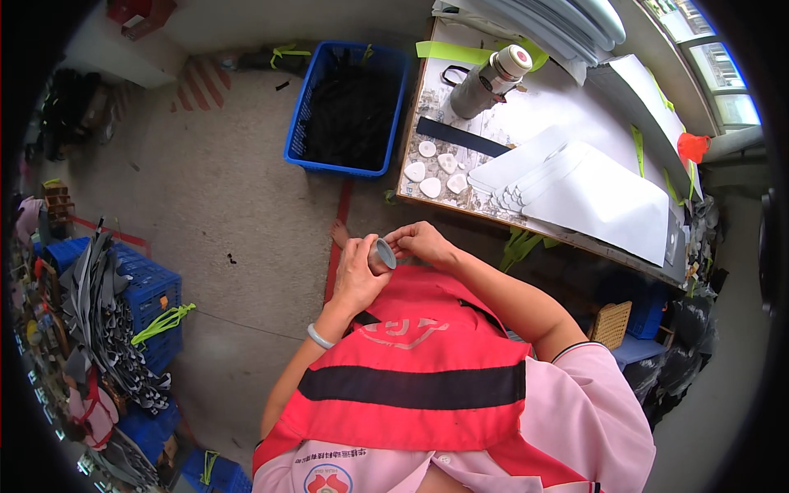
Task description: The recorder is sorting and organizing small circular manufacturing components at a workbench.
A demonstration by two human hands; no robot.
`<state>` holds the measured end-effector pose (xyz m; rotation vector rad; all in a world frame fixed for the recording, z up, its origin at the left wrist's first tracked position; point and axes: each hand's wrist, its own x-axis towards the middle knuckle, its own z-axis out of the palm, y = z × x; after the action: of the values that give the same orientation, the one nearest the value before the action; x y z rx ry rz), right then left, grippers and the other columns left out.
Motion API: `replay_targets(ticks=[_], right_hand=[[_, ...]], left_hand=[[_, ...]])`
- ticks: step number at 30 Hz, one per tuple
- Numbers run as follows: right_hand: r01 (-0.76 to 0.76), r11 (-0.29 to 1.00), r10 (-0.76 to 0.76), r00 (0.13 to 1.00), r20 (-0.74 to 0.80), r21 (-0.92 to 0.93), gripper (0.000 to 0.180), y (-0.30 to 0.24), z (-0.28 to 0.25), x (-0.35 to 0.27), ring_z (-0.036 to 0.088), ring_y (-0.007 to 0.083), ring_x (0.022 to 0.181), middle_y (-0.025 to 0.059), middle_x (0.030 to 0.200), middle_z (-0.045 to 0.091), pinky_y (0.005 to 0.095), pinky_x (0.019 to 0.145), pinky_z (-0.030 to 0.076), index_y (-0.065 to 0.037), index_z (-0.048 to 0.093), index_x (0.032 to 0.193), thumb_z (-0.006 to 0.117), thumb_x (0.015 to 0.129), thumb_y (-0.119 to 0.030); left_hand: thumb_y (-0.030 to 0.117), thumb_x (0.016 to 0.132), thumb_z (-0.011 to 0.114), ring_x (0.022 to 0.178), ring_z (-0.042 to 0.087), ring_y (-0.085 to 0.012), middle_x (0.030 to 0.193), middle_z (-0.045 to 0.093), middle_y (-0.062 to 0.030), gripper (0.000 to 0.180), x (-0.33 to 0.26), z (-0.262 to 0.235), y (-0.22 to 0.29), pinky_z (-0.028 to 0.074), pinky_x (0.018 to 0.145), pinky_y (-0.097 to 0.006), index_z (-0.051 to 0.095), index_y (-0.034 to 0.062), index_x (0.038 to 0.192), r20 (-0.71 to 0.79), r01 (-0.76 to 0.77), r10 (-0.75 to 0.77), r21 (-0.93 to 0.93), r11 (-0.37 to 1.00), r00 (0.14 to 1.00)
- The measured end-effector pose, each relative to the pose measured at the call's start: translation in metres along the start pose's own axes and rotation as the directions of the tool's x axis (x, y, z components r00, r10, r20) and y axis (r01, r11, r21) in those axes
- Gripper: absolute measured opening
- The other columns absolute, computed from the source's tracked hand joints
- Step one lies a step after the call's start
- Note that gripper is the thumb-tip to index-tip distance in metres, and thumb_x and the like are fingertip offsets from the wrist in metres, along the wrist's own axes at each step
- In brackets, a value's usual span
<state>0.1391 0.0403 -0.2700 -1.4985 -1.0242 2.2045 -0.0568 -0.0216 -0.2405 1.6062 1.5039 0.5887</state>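
My left hand (358, 275) is wrapped around a small grey cup (384, 255), held in front of my red apron with its round opening turned toward me. Beside the cup's rim is my right hand (421, 242), its fingers curled and the fingertips close together. What those fingers pinch, if anything, is too small to tell. On the worktable ahead to the right stands a grey thermos bottle (475, 94) with a white top.
Black pieces fill a blue crate (399, 115) on the floor ahead. The worktable (538, 99) carries white sheets (608, 201), a dark strip (462, 137) and several pale rounded pieces (431, 187). At left, grey cut strips (99, 304) hang over another blue crate (156, 275).
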Motion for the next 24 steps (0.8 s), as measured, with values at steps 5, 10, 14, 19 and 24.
replay_targets(ticks=[5,10,14,19,24], right_hand=[[-0.029,1.0,0.029,1.0,0.009,-0.008,0.033,0.006,0.007,0.0,0.072,0.0174,0.086,0.0126,0.097,0.073,0.0305,0.082,0.061,0.007,0.073,0.109,0.045,0.092,0.005],[-0.026,0.999,0.025,0.999,0.029,0.029,0.033,0.017,0.007,0.008,0.072,0.0183,0.085,0.0133,0.095,0.074,0.0307,0.08,0.062,0.007,0.074,0.107,0.045,0.092,0.004],[-0.028,1.0,0.027,0.999,0.036,0.014,0.033,0.014,0.008,0.008,0.072,0.0185,0.084,0.0136,0.095,0.074,0.0307,0.08,0.062,0.007,0.074,0.107,0.045,0.091,0.005],[-0.068,0.998,0.068,0.997,0.036,0.001,0.032,0.003,0.009,0.002,0.072,0.0187,0.088,0.0135,0.099,0.073,0.0316,0.084,0.061,0.009,0.071,0.111,0.045,0.093,0.005],[-0.074,0.997,0.073,0.997,0.033,0.011,0.032,0.009,0.004,0.007,0.071,0.0188,0.088,0.0137,0.098,0.073,0.0314,0.085,0.06,0.009,0.071,0.11,0.045,0.093,0.005]], left_hand=[[0.014,0.069,0.082,0.114,0.057,-0.0355,0.121,0.054,-0.0167,0.071,-0.006,-0.005,0.001,0.049,0.098,-0.042,0.053,0.0049,0.133,0.044,0.046,-0.049,0.075,0.996,0.998],[0.016,0.069,0.082,0.114,0.057,-0.0362,0.121,0.054,-0.0176,0.072,-0.007,-0.007,0.007,0.048,0.099,-0.043,0.052,0.0042,0.133,0.071,0.095,-0.104,0.115,0.989,0.992],[0.016,0.069,0.082,0.115,0.057,-0.0364,0.121,0.054,-0.018,0.072,-0.007,-0.009,0.008,0.048,0.099,-0.042,0.052,0.0037,0.133,0.075,0.103,-0.112,0.121,0.987,0.991],[0.017,0.069,0.082,0.115,0.057,-0.0365,0.122,0.054,-0.0182,0.073,-0.006,-0.009,0.008,0.048,0.099,-0.043,0.051,0.0034,0.134,0.07,0.099,-0.107,0.111,0.989,0.992],[0.017,0.07,0.082,0.115,0.057,-0.0367,0.122,0.054,-0.0182,0.073,-0.004,-0.006,0.009,0.048,0.099,-0.043,0.051,0.0034,0.134,0.073,0.102,-0.112,0.138,0.985,0.991]])
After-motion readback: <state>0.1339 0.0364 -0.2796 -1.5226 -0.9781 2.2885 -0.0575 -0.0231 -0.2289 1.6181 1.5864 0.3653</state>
